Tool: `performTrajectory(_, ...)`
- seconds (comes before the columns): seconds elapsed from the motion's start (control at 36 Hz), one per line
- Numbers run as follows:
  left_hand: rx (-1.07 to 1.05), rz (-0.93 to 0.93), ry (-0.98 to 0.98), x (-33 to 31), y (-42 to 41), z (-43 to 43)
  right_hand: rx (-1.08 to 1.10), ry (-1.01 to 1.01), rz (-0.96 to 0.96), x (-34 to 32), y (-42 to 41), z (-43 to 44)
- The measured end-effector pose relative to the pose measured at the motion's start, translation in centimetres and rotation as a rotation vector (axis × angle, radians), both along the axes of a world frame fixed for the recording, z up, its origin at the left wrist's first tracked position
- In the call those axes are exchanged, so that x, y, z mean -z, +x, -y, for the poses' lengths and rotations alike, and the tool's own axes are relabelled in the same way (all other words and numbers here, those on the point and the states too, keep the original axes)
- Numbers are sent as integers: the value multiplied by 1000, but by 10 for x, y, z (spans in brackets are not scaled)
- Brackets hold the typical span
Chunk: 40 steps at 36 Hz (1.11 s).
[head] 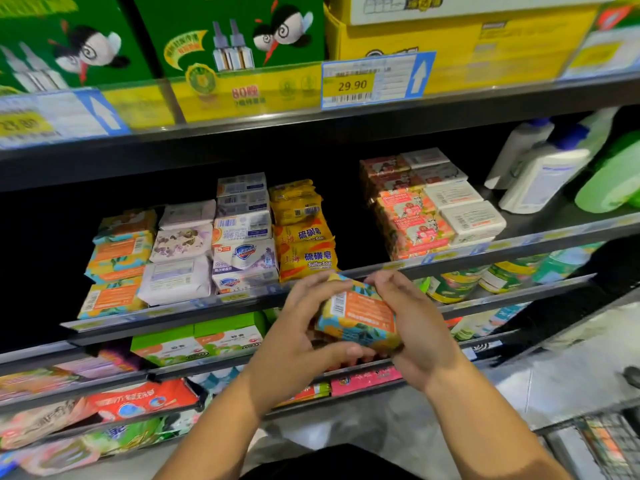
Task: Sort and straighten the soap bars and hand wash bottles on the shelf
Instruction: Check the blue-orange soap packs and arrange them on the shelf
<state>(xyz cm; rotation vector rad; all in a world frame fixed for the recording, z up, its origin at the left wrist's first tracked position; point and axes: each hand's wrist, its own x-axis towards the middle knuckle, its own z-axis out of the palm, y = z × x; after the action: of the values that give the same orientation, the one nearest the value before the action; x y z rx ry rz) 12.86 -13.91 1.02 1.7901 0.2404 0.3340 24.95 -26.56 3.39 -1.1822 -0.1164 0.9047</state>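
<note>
Gripping a single soap bar (360, 317) wrapped in orange, teal and yellow, a person holds it in mid-air with both hands just in front of the soap shelf's front rail (207, 303), below the yellow sulfur soap packs (304, 244). The left hand (298, 327) curls its fingers round the bar's left end with the thumb along the near edge, while the right hand (415, 327) wraps its fingers over the right side; the barcode label faces up. On the shelf behind, bars lie in rows running front to back: a matching orange-and-teal stack (117, 261) at far left, then lilac floral wrappers (180, 251), then white-and-blue multipacks (242, 237) touching the sulfur soaps. Well apart to the right sit pink floral boxes (408, 220) with white boxes (460, 209) just beside them. White bottles with blue caps (543, 171) lean at the shelf's right end, next to a green bottle (613, 178). The shelf above carries green cartons (225, 36) printed with twin vials and a yellow carton (467, 46), with a price tag (374, 79) reading 29.90. A wire basket (606, 445) shows at lower right, its contents too blurred to tell.
</note>
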Motion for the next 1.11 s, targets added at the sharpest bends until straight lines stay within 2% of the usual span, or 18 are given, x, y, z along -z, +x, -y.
performTrajectory(0.06,-24,0,109,2,2,0,-40,44,-56,-2,-1,2)
performTrajectory(0.11,-96,35,133,7,5,1,-81,45,-20,-4,-3,1)
performTrajectory(0.19,-243,55,24,11,6,6,-176,-13,147,-6,-5,-1)
performTrajectory(0.31,-337,78,-195,9,3,10,-321,-158,448,-4,-8,1)
performTrajectory(0.39,-371,59,-191,6,0,9,-220,-263,639,2,-12,-5)
performTrajectory(0.44,-347,46,-163,3,-4,12,-139,-242,694,7,-14,-10)
performTrajectory(0.53,-281,46,-192,1,-11,16,-76,-183,615,9,-14,-12)
performTrajectory(0.61,-242,71,-21,5,-17,12,-88,-177,340,3,-13,-11)
performTrajectory(0.67,-183,70,38,6,-22,6,-138,-192,265,2,-14,-10)
performTrajectory(0.78,-182,-2,-30,7,-27,-2,-182,-78,136,-2,-17,-8)
performTrajectory(0.83,-247,-65,-51,6,-25,-5,-231,-40,166,-3,-17,-7)
performTrajectory(0.89,-318,-121,-56,4,-22,-6,-334,-34,279,-3,-13,-6)
performTrajectory(0.92,-349,-126,-117,2,-21,-4,-395,-42,336,-2,-12,-3)
performTrajectory(0.97,-407,-131,-357,-3,-18,-1,-464,-78,440,-1,-9,0)
performTrajectory(1.03,-427,-144,-503,-7,-16,-1,-450,-128,544,0,-9,1)
performTrajectory(1.11,-395,-184,-509,-10,-14,-1,-375,-134,555,3,-10,2)
